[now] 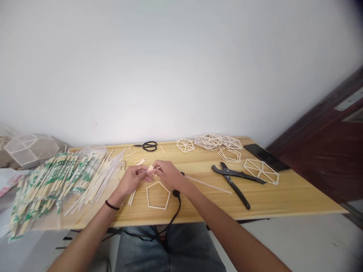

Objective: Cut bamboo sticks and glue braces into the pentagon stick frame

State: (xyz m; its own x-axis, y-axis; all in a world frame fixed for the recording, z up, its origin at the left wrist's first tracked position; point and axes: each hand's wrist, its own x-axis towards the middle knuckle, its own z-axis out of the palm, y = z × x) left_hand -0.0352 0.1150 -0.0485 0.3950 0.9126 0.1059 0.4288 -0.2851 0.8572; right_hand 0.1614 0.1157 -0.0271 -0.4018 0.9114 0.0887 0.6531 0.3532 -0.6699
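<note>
Plain white wall fills the background above a light wooden table (283, 200) that runs across the head view, with a dark wooden door off its right end.

Just behind the wooden pentagon frame (158, 195) lying near the table's front edge, both hands meet. The left hand (132, 179) is curled, its fingertips pinched on a short wooden stick (150, 167); the right hand (167, 174) closes its fingertips on the other end of the same stick, so the piece is held between them a little above the tabletop. A black band circles the left wrist. Right of the pentagon a black cable (177, 204) drops over the table edge, and a long thin stick (208, 184) lies beyond it. Farther right rest black cutters (232, 181), and past them finished hexagonal lattices (261, 170) and a dark phone (266, 156). Behind the pentagon, near the wall, lie black scissors (147, 146). Left of it spreads a heap of wrapped chopsticks (53, 177).

By my judgement the stick is being readied or checked as a part for the frame; any fitting calls for steady fingertip grip and careful lining up with the pentagon.
</note>
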